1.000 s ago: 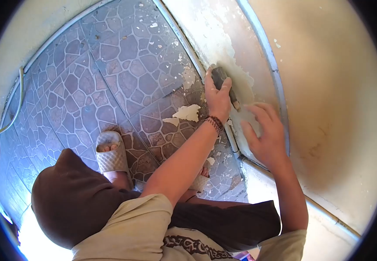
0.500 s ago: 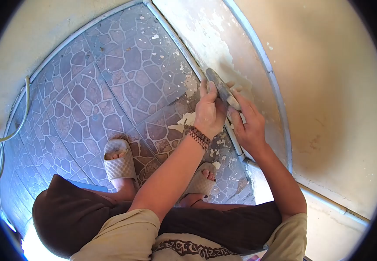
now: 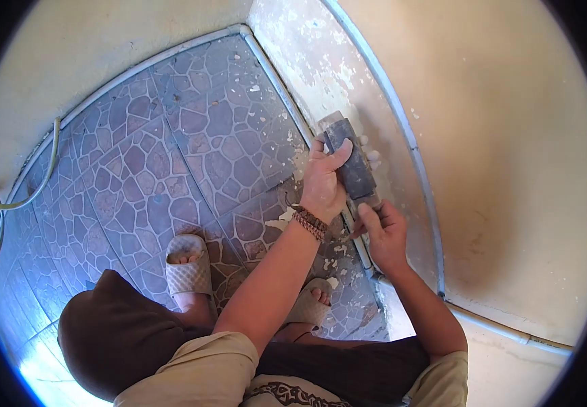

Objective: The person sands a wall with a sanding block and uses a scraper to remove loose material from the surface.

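Observation:
My left hand (image 3: 325, 178) grips a sanding block (image 3: 356, 166), its thumb laid across the top and fingertips showing on the far side. The block looks like dark grey abrasive sheet wrapped round a paler, dusty core that sticks out at both ends. At its lower end, my right hand (image 3: 386, 234) pinches that core between thumb and fingers. Both hands hold the block tilted, in front of the low wall strip (image 3: 320, 51) with peeling paint. A braided bracelet (image 3: 309, 222) circles my left wrist.
A pale pipe (image 3: 276, 78) runs along the foot of the wall. Paint flakes (image 3: 280, 220) lie on the stone-patterned floor (image 3: 141, 159). Below are my sandalled feet (image 3: 188, 268). A hose (image 3: 53, 159) loops at the left. A raised trim (image 3: 402, 122) crosses the wall.
The block has turned so its broad dark face shows upward. My right hand has slid down to its lower end, and my left thumb now lies over the top. The view has shifted slightly.

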Demonstrator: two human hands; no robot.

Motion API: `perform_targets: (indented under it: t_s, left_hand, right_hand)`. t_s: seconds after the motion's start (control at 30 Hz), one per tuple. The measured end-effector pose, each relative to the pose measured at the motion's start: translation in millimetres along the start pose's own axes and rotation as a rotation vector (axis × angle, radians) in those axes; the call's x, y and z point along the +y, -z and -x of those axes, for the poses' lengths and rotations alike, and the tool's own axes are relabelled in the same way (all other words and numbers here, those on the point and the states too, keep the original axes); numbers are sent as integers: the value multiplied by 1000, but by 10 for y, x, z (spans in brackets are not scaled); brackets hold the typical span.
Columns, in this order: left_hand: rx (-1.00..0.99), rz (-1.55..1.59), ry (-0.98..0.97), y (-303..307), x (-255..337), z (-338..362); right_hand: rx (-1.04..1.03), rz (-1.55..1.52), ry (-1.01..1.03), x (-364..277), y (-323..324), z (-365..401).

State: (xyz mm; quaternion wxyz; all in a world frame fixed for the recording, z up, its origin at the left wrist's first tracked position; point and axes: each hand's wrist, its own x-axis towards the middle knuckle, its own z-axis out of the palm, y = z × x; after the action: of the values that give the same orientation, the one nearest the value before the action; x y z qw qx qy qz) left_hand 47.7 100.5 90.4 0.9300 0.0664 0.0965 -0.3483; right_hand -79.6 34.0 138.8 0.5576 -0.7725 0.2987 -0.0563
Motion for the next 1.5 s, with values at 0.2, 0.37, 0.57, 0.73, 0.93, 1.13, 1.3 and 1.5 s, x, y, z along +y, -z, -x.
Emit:
perform_targets:
  t_s: [0.2,0.37,0.57,0.73,0.93,1.13,1.3,1.5]
  left_hand:
    - [-103,-113,-7,17,200,-76]
    - [-159,-143,57,17,119,-30]
    - [-239,-168,102,36,37,10]
    - [-88,-153,131,289,-216,23]
    - [615,-1022,-103,554,-1046,515]
    - [351,-874,7,798,-1407,377]
    - [397,-780,-1,807,-1505,166]
    - [370,-927,-91,851,-1635,73]
  right_hand:
    - [-132,-102,-128,-81,-28,97]
    - [-86,-39,-4,-11,34,-56]
    - [13,6,-60,-45,65,-163]
    - [55,261,77,114,153,-195]
    - [16,1064,226,659,294,-136]
    - [-93,1260,172,845,331,-203]
    - [-141,1186,113,780,389,-266]
    - [-130,1051,266,560,515,16]
